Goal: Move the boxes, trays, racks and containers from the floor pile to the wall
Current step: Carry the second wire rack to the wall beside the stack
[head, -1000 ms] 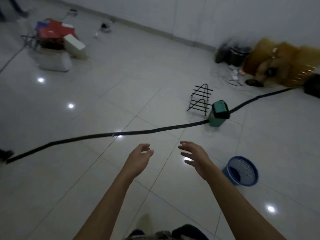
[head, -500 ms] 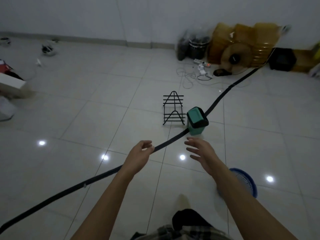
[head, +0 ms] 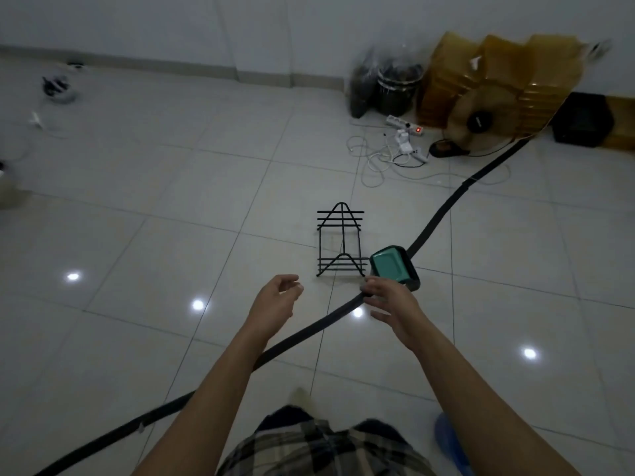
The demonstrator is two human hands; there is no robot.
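Over the last second we have closed on the green bin (head: 391,267) and the wire rack (head: 340,242). Both now stand on the floor (head: 171,201) directly ahead, just beside each other, with the bin to the right. The mixed pile of boxes has left the view on the left, and the blue basket (head: 450,441) has dropped to the near right edge. We judge that the bin or the rack is the next item to be picked up; neither is lifted yet. The left hand (head: 275,300) hangs short of the rack with its fingers loosely curled and holding nothing. The right hand (head: 388,300) has its fingers spread and straight, the tips overlapping the bin's near rim; we cannot tell whether they touch it. A black hose (head: 309,333) crosses the floor under both forearms and passes the bin, so we should watch our footing. The bin shows only its bare green interior. The contents of the basket are out of view. At the far wall (head: 206,22) stand amber containers (head: 498,80) and a black bucket (head: 398,84); their contents are too blurred to identify.
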